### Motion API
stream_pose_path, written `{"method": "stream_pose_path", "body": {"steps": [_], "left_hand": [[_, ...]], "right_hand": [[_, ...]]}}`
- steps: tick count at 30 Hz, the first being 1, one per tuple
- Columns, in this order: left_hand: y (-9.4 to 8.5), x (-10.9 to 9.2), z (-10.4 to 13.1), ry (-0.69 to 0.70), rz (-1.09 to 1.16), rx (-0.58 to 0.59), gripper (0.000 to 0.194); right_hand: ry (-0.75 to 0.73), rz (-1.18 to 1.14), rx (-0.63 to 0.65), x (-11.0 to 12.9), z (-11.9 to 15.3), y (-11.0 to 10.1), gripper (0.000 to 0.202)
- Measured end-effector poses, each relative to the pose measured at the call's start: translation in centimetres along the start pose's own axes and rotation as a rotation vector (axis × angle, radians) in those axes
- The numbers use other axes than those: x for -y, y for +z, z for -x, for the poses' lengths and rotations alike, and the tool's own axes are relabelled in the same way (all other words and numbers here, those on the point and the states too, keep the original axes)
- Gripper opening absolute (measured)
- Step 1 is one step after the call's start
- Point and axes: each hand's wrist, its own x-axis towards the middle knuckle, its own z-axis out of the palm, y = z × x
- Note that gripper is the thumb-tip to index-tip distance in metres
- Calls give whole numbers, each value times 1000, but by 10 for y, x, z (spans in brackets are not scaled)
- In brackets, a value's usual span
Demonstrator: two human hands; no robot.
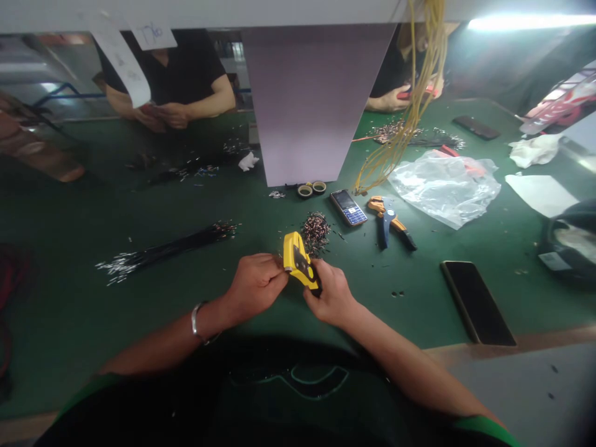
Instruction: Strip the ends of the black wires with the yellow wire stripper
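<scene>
My right hand (331,292) is wrapped round the handles of a yellow wire stripper (294,257) with black parts. Close to the tool's head, my left hand (257,282) is closed in a pinch; what its fingers hold is too small or hidden to make out. Just beyond the stripper lies a heap of short dark scraps with copper-coloured ends (315,231). To the left of my left hand, a bundle of black wires (172,249) rests on the green table (195,335), with pale tips at one end and coppery ends at the other.
A keypad phone (348,207), an orange and blue wire stripper (390,222) and a smartphone (477,302) lie to the right. Clear plastic bags (449,186) sit behind them. Yellow wires (421,93) hang from above, beside a pale panel (311,105). Two people work across the table.
</scene>
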Motion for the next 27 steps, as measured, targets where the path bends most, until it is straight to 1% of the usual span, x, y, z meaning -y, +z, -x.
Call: {"method": "stream_pose_path", "body": {"steps": [8,14,18,23,27], "left_hand": [[2,2,0,-28,-14,3,28],[3,5,-1,-55,-15,30,30],[3,6,-3,-80,38,60,28],[-1,8,-8,-189,146,77,19],[0,14,-9,-287,229,75,16]], "right_hand": [[13,7,-21,0,1,2,23],[85,-21,-4,-1,0,5,20],[122,-38,-20,-5,0,8,18],[205,-72,-22,-11,-1,9,16],[264,-107,-28,-13,-3,9,13]]}}
